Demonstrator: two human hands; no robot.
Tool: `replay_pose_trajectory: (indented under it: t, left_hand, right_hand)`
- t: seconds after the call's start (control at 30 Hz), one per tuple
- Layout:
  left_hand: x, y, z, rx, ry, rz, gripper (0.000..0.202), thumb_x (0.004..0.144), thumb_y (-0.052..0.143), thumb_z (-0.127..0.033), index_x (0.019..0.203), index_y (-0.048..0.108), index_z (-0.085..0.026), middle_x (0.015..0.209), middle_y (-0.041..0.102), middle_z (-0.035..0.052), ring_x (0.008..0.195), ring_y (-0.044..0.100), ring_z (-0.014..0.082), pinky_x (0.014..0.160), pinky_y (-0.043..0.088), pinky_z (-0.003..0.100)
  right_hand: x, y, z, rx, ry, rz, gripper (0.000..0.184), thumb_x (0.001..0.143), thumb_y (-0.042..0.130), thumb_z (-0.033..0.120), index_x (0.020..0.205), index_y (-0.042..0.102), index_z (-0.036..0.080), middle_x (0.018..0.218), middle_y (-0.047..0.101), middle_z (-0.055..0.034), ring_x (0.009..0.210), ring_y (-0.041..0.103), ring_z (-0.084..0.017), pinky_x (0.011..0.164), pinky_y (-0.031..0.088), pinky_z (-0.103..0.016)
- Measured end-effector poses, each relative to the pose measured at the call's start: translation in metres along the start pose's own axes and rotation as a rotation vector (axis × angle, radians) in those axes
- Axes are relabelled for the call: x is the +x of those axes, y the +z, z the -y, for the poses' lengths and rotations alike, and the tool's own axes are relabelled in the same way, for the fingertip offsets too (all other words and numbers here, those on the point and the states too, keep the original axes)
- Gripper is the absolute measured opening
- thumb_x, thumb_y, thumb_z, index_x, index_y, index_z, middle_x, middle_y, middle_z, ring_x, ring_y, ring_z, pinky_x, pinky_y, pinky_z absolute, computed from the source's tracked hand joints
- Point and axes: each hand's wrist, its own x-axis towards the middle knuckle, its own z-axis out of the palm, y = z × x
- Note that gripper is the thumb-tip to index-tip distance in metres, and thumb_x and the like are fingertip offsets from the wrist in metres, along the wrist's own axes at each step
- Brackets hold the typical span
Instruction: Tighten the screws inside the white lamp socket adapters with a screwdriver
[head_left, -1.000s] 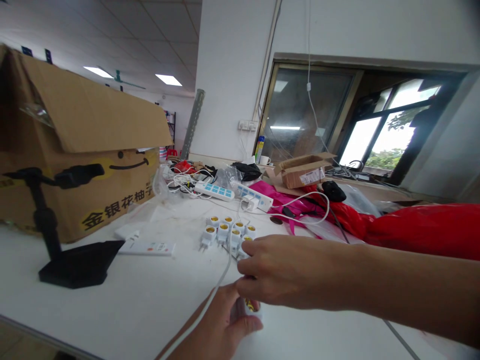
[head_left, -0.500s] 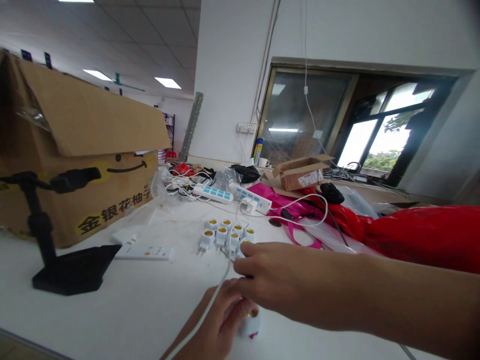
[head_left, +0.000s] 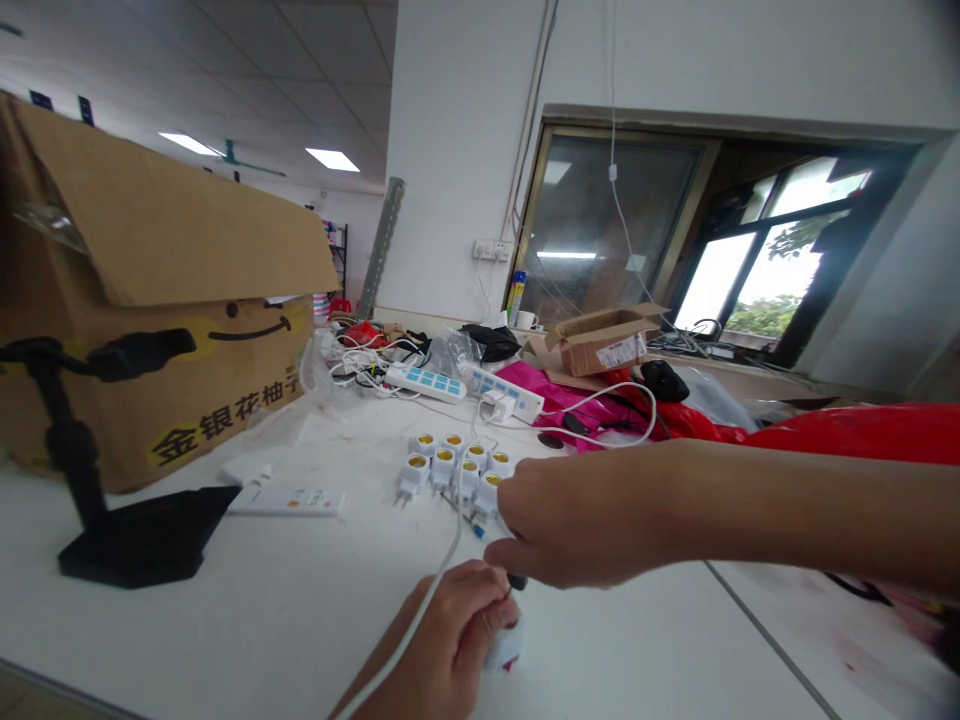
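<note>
My left hand (head_left: 461, 625) is closed around a white lamp socket (head_left: 506, 645) near the table's front; its fingers hide much of the socket. Over it, my right hand (head_left: 566, 520) grips what looks like a screwdriver (head_left: 517, 580), of which only a black part shows, pointing down at the socket. Just beyond, several white plug-in lamp sockets (head_left: 443, 468) with brass-coloured insides stand grouped together. A thin screwdriver with a blue handle (head_left: 478, 530) lies in front of that group.
A white cable (head_left: 420, 610) crosses in front of my left forearm. To the left are a black stand (head_left: 135, 540), a white flat box (head_left: 289, 502) and a large cardboard box (head_left: 225, 380). Power strips (head_left: 426, 382), pink fabric (head_left: 555, 400) and red plastic (head_left: 862, 435) lie farther back.
My right hand has shifted right and slightly up, uncovering the blue-handled screwdriver and showing the black tool part. My left hand still holds the socket in nearly the same place.
</note>
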Motion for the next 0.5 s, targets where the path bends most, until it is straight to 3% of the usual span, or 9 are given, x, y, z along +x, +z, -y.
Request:
replay_pose_trajectory:
  t: [0.1,0.2,0.33,0.5]
  left_hand:
    - [0.004,-0.003,-0.006,0.002,-0.110,0.067,0.029,0.096,0.077,-0.044,0.115,0.074,-0.021,0.109,0.080,0.0058,0.101,0.072,0.0244,0.094,0.051,0.029]
    - [0.005,-0.002,-0.007,-0.016,-0.219,0.073,0.070,0.076,0.094,-0.031,0.140,0.067,-0.025,0.125,0.080,0.0054,0.114,0.072,0.0288,0.102,0.051,0.033]
    - [0.001,0.001,-0.001,0.039,-0.223,0.058,0.050,0.085,0.084,-0.031,0.135,0.077,-0.027,0.135,0.078,0.0080,0.129,0.068,0.0319,0.115,0.048,0.038]
    - [-0.007,0.002,0.005,-0.047,-0.204,0.039,0.049,0.086,0.082,-0.032,0.134,0.078,-0.030,0.138,0.077,0.0067,0.132,0.067,0.0314,0.119,0.047,0.037]
  right_hand:
    - [0.003,-0.004,0.000,0.013,-0.024,0.014,0.042,0.104,0.058,0.046,0.104,0.082,0.011,0.086,0.078,-0.0113,0.052,0.058,-0.014,0.039,0.035,-0.025]
    - [0.004,-0.008,-0.003,0.038,-0.078,0.054,0.041,0.104,0.059,0.046,0.101,0.082,0.011,0.081,0.078,-0.0076,0.051,0.059,-0.011,0.041,0.036,-0.023]
    - [0.005,-0.009,-0.009,0.009,-0.144,0.070,0.043,0.105,0.058,0.046,0.096,0.083,0.012,0.072,0.074,-0.0048,0.055,0.060,-0.014,0.042,0.037,-0.024]
    - [0.006,-0.001,-0.014,-0.104,-0.231,-0.029,0.045,0.107,0.057,0.049,0.102,0.084,0.014,0.085,0.071,-0.0072,0.060,0.055,-0.015,0.046,0.037,-0.027]
